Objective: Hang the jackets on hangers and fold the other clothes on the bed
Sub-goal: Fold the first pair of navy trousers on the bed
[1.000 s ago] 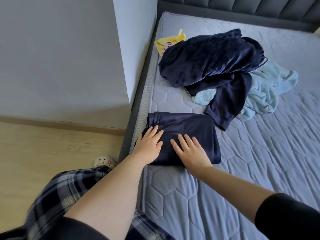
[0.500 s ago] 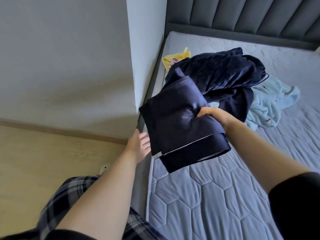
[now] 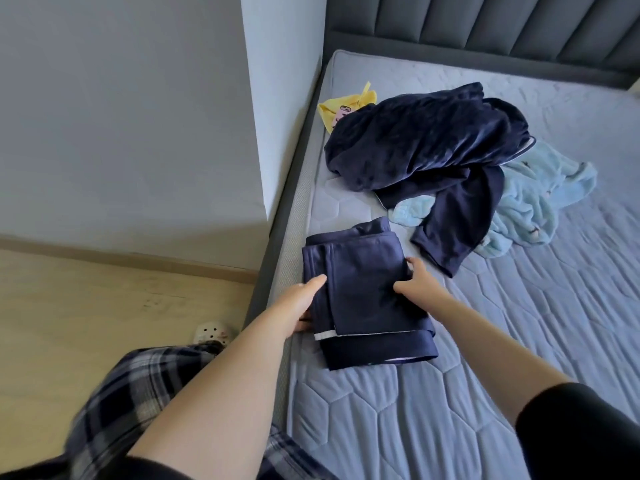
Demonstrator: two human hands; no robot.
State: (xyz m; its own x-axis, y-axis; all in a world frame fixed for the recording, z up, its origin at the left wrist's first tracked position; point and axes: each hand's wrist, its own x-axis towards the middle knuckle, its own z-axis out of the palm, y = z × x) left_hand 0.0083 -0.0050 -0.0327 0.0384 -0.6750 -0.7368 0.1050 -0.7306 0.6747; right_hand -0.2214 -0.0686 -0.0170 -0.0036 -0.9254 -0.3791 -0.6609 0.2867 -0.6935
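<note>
A folded navy garment (image 3: 363,289) with a thin white trim lies flat on the grey quilted mattress (image 3: 519,341), near its left edge. My left hand (image 3: 298,306) holds the garment's left side, fingers under the fold. On the right side, my right hand (image 3: 420,282) grips the edge with thumb on top. Farther up the bed lies an unfolded pile: a dark navy velvety garment (image 3: 426,136), a light blue fleece piece (image 3: 530,199) partly beneath it, and a yellow item (image 3: 341,109) peeking out at the pile's left.
A grey wall corner (image 3: 270,133) juts out beside the bed's left edge. The padded headboard (image 3: 485,26) runs along the top. Wooden floor (image 3: 104,306) lies to the left, with a white perforated slipper (image 3: 211,332) by my plaid-trousered leg (image 3: 138,393).
The folded navy garment was pressed flat, then lifted by my right hand, and now lies turned lengthwise on the mattress with both hands at its sides.
</note>
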